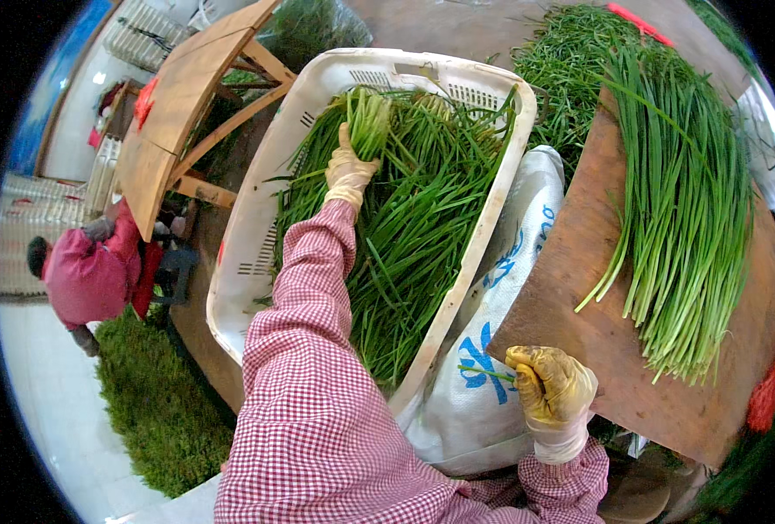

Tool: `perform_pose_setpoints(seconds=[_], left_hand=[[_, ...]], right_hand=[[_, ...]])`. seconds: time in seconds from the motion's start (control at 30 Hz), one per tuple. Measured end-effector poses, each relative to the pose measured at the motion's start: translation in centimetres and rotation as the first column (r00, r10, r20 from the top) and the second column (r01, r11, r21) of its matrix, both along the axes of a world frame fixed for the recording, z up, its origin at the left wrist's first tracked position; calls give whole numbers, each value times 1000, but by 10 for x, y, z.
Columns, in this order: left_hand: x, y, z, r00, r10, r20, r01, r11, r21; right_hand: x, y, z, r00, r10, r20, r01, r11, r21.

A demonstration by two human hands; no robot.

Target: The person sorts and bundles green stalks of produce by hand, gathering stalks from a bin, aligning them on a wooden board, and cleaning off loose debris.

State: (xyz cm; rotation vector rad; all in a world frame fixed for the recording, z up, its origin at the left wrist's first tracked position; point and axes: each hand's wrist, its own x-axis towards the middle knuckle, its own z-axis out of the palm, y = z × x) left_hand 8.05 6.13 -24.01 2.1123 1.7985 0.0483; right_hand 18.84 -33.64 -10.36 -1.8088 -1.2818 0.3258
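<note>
My left hand [350, 170], in a thin pale glove, reaches into a white plastic basket [237, 288]. It grips a bunch of green chives [370, 120] near the basket's far end, its underside fingers hidden. More long green chives [422, 253] fill the basket under it. Close to my body, my right hand [552, 393] is closed in a yellow-stained glove, and a short chive stalk [484, 373] sticks out between its fingers. To its right, a large sheaf of chives [680, 227] lies on a brown board [562, 306], pale stem ends toward me.
A white woven sack [466, 419] with blue markings lies between basket and board. Loose chives [571, 79] are heaped beyond it. At left stand a wooden table [178, 113] and a co-worker in a pink top [95, 271], near a green heap [160, 393].
</note>
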Motion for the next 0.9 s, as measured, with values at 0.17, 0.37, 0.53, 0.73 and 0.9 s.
perform_pose_setpoints(seconds=[0.17,0.37,0.53,0.73,0.9], left_hand=[[-37,29,-40,912,-357,-202,386,913,134],[-39,10,-29,868,-192,458,113,974,194],[-57,-17,-1,699,-149,699,-26,972,234],[-58,-34,14,704,-46,709,-78,987,141],[-68,-33,-4,559,-230,797,-56,948,313]], right_hand=[[-2,-3,-2,995,-21,-93,23,1000,20],[0,-5,-4,971,-87,-221,80,996,-39],[-8,-4,1,944,-113,-310,108,994,-32],[-15,2,6,833,-203,-515,182,979,-90],[-49,98,28,882,81,-464,13,980,196]])
